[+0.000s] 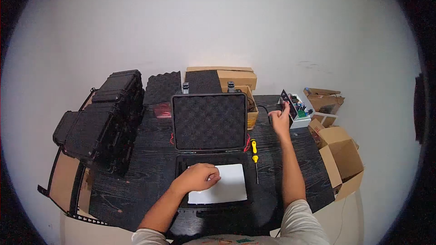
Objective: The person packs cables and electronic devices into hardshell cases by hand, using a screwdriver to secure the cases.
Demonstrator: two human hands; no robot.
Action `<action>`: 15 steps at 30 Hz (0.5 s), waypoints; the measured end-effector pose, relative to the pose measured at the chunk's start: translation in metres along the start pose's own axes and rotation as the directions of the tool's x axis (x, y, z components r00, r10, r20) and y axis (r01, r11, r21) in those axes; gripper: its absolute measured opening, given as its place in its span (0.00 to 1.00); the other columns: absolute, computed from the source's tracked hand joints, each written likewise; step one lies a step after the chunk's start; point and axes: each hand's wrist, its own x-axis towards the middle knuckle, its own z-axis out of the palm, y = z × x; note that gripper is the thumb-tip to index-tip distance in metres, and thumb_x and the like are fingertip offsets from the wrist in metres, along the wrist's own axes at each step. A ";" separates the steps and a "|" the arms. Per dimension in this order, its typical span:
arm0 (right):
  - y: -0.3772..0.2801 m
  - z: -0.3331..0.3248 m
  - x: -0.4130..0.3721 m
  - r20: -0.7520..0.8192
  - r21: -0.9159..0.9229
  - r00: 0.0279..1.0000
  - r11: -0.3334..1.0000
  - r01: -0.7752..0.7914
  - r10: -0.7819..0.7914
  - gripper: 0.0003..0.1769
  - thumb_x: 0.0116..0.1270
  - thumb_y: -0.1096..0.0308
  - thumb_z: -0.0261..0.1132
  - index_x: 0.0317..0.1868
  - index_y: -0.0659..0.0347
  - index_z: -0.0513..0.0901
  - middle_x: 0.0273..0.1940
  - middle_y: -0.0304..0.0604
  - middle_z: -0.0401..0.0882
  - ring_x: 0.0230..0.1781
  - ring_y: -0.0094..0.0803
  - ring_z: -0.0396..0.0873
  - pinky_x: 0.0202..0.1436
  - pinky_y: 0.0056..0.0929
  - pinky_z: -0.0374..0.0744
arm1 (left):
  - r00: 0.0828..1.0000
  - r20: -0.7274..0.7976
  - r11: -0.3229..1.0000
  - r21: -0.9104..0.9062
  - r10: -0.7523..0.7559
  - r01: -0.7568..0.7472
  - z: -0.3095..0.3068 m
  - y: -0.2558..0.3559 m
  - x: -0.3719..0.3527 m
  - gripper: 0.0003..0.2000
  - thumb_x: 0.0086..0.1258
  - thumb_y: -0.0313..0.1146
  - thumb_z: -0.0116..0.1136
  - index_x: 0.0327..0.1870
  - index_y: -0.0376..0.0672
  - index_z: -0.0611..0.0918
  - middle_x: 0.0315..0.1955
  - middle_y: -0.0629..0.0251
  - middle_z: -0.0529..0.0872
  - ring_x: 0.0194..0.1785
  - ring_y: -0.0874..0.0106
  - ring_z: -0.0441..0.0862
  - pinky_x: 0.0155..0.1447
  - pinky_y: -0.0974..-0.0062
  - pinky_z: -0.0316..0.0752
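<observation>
White panel [229,185] lies in the base of the one open case [210,122] at the near edge of the tabletop [150,168]. The left hand [200,177] rests on it with fingers curled under; whether they pinch anything cannot be told. Just right of the case lie what look like two yellow-handled screwdrivers [254,147]. Further back, toward the far right corner, the right hand [280,120] is raised with its fingers clenched on one black strip [287,102], just beside a white box [302,119] with a circuit board in it. The step in hand seems to be steadying the panel while a part is lifted; handling the strip calls for a firm pinch, since it is held by one end. Along the left edge stands a stack of closed black cases [113,109], their number unclear. Two foam sheets [161,88] and at least four cardboard boxes [236,78] line the far and right edges.
</observation>
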 end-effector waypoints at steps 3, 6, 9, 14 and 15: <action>-0.001 0.005 0.005 0.182 -0.119 0.982 0.993 -0.028 0.049 0.47 0.71 0.65 0.70 0.84 0.63 0.55 0.47 0.52 0.91 0.47 0.34 0.88 0.58 0.35 0.83 | 1.000 0.004 1.000 -0.003 -0.019 0.019 -0.001 0.002 0.000 0.04 0.62 0.27 0.66 0.36 0.42 0.83 0.32 0.59 0.85 0.37 0.56 0.86 0.44 0.61 0.80; -0.007 0.015 0.007 0.266 -0.287 0.962 0.958 0.021 0.058 0.49 0.62 0.55 0.76 0.81 0.58 0.66 0.52 0.61 0.90 0.55 0.53 0.89 0.62 0.44 0.83 | 1.000 0.017 1.000 -0.004 -0.013 0.013 -0.001 0.001 0.001 0.04 0.62 0.27 0.66 0.35 0.42 0.82 0.32 0.59 0.86 0.37 0.56 0.86 0.44 0.61 0.80; 0.007 0.031 0.013 0.352 -0.316 0.929 0.949 0.002 0.115 0.33 0.60 0.53 0.76 0.63 0.60 0.84 0.46 0.57 0.91 0.50 0.53 0.89 0.57 0.44 0.84 | 1.000 0.021 1.000 -0.017 -0.003 0.003 -0.001 0.000 0.001 0.05 0.62 0.26 0.66 0.34 0.42 0.81 0.32 0.60 0.86 0.38 0.56 0.86 0.44 0.61 0.80; 0.004 0.036 0.021 0.032 -0.368 0.998 0.929 -0.033 0.048 0.21 0.68 0.51 0.73 0.41 0.63 0.85 0.31 0.49 0.88 0.35 0.49 0.89 0.40 0.41 0.82 | 1.000 -0.011 1.000 -0.003 0.014 -0.014 0.002 -0.003 0.000 0.04 0.65 0.29 0.66 0.35 0.41 0.82 0.32 0.60 0.86 0.38 0.57 0.86 0.44 0.60 0.80; 0.001 0.035 0.023 -0.052 -0.331 0.998 0.943 -0.034 0.018 0.21 0.70 0.50 0.72 0.38 0.64 0.85 0.27 0.48 0.87 0.32 0.47 0.89 0.37 0.39 0.81 | 1.000 -0.017 1.000 0.002 0.022 -0.022 0.002 -0.003 0.000 0.05 0.69 0.31 0.66 0.35 0.41 0.83 0.31 0.60 0.86 0.36 0.57 0.86 0.43 0.60 0.79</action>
